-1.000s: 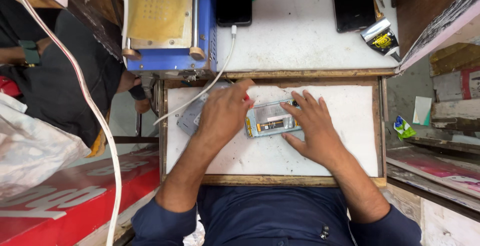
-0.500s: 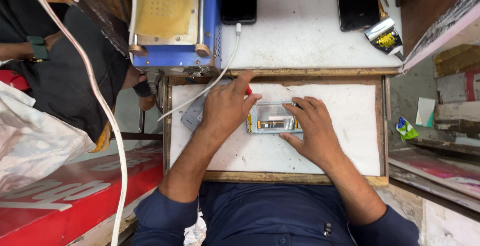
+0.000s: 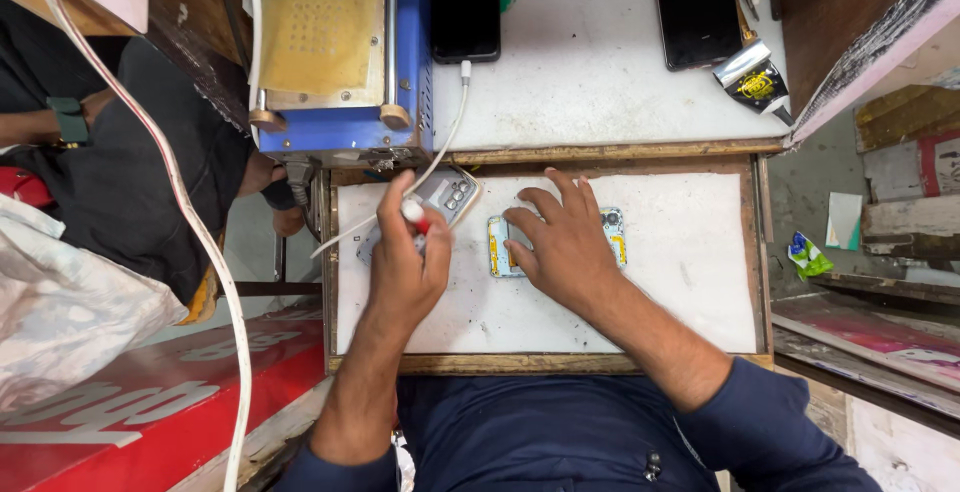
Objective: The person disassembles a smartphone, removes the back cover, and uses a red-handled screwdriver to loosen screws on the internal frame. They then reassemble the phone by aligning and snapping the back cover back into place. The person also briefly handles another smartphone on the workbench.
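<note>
My right hand [image 3: 562, 244] lies flat on an opened phone body [image 3: 498, 246] with yellow-edged insides, pinning it to the white pad [image 3: 690, 282] of the wooden drawer. My left hand [image 3: 403, 262] is to the left of the phone, fingers closed around a small tool with a red and white handle [image 3: 413, 216]. Just beyond that hand lies a grey phone back cover [image 3: 448, 194] with camera holes. A white cable [image 3: 445, 148] passes over it.
A blue heating machine [image 3: 340, 52] with a yellow plate stands at the back left. Two dark phones [image 3: 465, 2] [image 3: 697, 7] lie on the white bench top, with a crumpled foil packet [image 3: 752, 77]. Another person in dark clothes [image 3: 130, 152] sits at left.
My left hand has pulled back off the phone to the left, still gripping the red-handled tool. My right hand has stayed pressed on the phone. The view has shifted slightly.
</note>
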